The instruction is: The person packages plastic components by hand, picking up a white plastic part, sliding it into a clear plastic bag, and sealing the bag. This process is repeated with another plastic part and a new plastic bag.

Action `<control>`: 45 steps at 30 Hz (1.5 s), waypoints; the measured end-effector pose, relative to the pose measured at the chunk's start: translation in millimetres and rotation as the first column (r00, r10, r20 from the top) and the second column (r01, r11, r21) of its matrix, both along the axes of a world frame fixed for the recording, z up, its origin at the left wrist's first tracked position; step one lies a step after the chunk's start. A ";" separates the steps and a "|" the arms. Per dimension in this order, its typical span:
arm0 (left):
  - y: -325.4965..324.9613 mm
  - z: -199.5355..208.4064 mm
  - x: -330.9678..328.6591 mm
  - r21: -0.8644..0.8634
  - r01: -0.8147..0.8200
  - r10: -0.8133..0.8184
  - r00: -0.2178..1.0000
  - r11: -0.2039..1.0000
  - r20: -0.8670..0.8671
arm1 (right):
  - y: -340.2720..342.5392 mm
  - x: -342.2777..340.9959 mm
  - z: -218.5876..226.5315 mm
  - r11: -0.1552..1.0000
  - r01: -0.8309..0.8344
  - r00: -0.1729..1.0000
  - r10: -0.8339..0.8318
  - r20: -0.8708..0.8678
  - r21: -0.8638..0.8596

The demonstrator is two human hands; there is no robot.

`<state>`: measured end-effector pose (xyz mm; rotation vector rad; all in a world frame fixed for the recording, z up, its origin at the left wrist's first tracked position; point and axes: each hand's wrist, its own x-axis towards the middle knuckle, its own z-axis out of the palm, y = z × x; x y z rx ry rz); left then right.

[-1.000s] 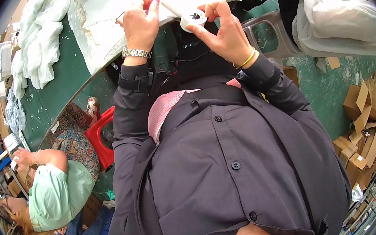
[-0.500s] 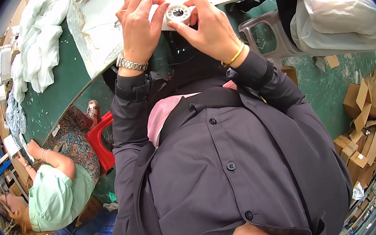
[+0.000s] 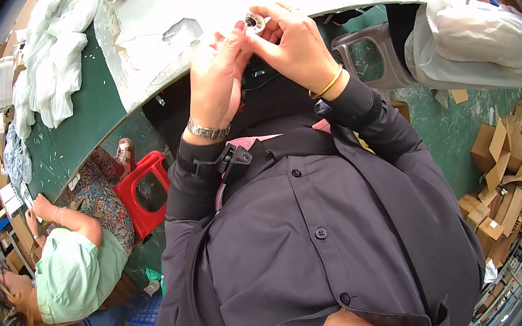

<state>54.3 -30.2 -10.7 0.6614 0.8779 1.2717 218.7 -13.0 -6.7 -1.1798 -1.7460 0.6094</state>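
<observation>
A small white roll (image 3: pixel 256 22) with a spoked, ring-shaped core and a dark centre sits tilted between my hands, just over the near edge of the white-covered table. My right hand (image 3: pixel 299 48) grips it from the right, thumb in front and fingers behind. From the left, my left hand (image 3: pixel 216 81) closes on its near-left edge, with thumb and fingertips pressed together there. Those fingers partly cover the roll, so the exact contact is hard to see.
The white table cover (image 3: pixel 145 54) has a torn patch. White plastic bags (image 3: pixel 60 63) lie on a green table at left. A co-worker (image 3: pixel 80 267) sits by a red stool (image 3: pixel 143 199). At right are a grey stool (image 3: pixel 360 48), a bagged bundle (image 3: pixel 472 42) and cardboard boxes (image 3: pixel 499 161).
My left hand has moved right and down, its spread fingers closing at the roll. The roll has tilted, showing less of its face, and my right hand has shifted slightly down.
</observation>
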 end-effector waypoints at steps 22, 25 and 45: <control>7.9 -18.0 -8.7 -0.118 0.148 -0.154 0.987 0.982 -0.041 | 38.3 1.9 -0.1 0.992 -0.002 0.903 -0.051 0.426 0.124; 7.4 -22.7 -7.7 -0.116 0.103 -0.103 0.995 0.988 0.011 | 39.8 2.2 -3.2 0.993 -0.008 0.908 -0.043 0.416 0.121; -0.2 8.9 -4.8 -0.013 0.044 -0.042 0.783 0.999 -0.620 | 32.0 10.7 -9.8 0.968 0.238 0.919 -0.252 0.304 0.081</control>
